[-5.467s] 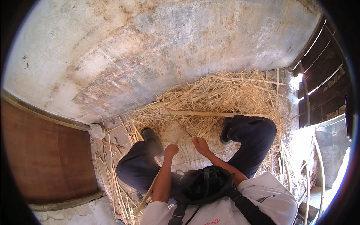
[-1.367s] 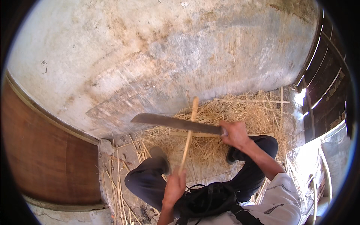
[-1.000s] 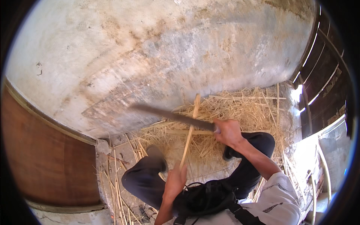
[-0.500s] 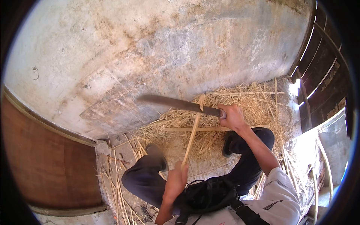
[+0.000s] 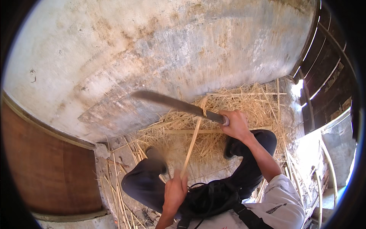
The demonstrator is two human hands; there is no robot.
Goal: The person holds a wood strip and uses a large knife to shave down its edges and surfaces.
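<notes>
Machete blade (image 5: 167, 100) hid part of the wooden strip (image 5: 191, 147) where they crossed; edge depth was unreadable. Strip's near end was lost in the left hand (image 5: 175, 191), most of the handle (image 5: 226, 120) under the right hand (image 5: 236, 124). Left shoe (image 5: 154, 156) was blurred; left forearm (image 5: 166, 217) was cut off at the near edge.

The left hand (image 5: 175, 191) grips a pale strip (image 5: 191, 147) that runs away from it to cross the blade of a machete (image 5: 167, 101). The right hand (image 5: 235, 124) is closed round the machete's handle; beyond both hands, straw-coloured shavings (image 5: 257, 105) lie heaped below a stained wall (image 5: 190, 45).
</notes>
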